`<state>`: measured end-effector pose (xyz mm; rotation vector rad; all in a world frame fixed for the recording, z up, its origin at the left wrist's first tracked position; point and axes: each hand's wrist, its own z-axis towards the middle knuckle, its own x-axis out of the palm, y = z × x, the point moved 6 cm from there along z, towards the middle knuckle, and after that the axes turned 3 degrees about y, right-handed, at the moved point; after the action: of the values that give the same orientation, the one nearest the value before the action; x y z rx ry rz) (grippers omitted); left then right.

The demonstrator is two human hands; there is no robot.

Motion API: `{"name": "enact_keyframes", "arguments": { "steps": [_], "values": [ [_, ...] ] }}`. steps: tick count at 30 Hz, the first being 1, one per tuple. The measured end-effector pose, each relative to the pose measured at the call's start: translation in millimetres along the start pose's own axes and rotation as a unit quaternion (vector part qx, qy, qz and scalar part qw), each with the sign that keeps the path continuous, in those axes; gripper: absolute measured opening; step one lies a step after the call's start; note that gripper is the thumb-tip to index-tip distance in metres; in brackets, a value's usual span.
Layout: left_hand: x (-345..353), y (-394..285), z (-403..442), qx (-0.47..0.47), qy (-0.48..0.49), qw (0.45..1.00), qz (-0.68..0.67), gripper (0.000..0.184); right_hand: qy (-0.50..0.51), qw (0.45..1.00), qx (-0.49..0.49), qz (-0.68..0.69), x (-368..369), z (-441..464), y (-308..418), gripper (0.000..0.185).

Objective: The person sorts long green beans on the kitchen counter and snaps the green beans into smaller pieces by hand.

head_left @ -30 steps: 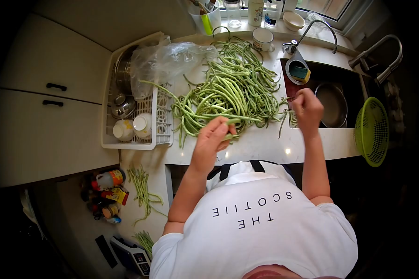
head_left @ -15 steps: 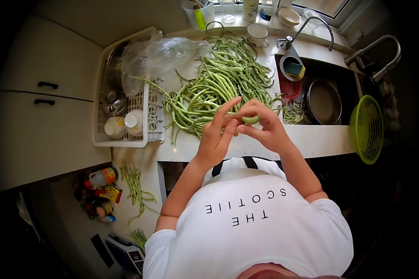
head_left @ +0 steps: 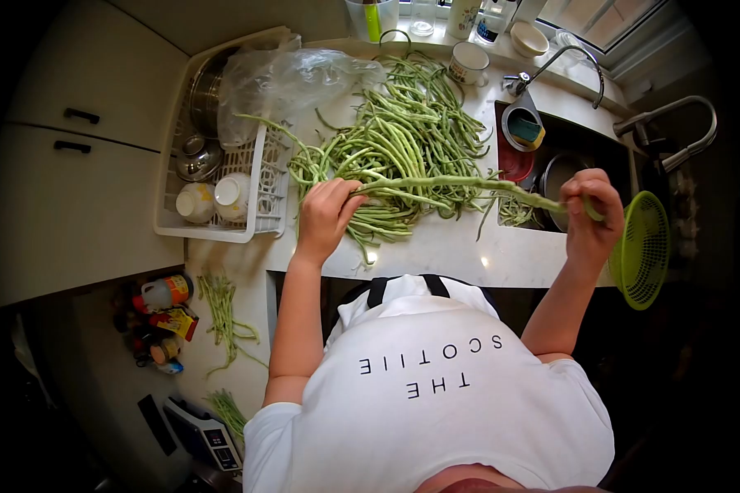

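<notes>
Grasping a long, slender, pale-green bean [head_left: 460, 181] with left hand [head_left: 329, 215] and right hand [head_left: 592, 215], stretched from centre left to centre right of the frame, over a tangled heap of thin green beans [head_left: 395, 148]. Apparently straightening a single bean; next calling, seemingly, for a firm pinch near the curled end at right.

One head-worn view — forward and down past the white shirt [head_left: 427, 415] — to the nearby counter [head_left: 436, 251]
</notes>
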<state>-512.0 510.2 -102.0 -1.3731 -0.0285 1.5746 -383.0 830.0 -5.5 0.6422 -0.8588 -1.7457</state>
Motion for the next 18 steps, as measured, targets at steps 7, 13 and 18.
{"name": "enact_keyframes", "arguments": {
  "steps": [7, 13, 18],
  "values": [
    [-22, -31, 17, 0.122, -0.050, 0.987, 0.090, 0.012, -0.083, 0.993, -0.006, -0.089, -54, -5, -12, 0.021],
    [-12, -31, 30, -0.023, -0.029, 0.968, -0.248, 0.016, -0.209, 0.944, 0.116, 0.228, -73, -14, -49, 0.021],
    [34, -33, 25, -0.269, 0.119, 0.602, -0.743, 0.023, -0.210, 0.808, 0.168, 0.524, -48, -26, -90, 0.017]
  ]
}}
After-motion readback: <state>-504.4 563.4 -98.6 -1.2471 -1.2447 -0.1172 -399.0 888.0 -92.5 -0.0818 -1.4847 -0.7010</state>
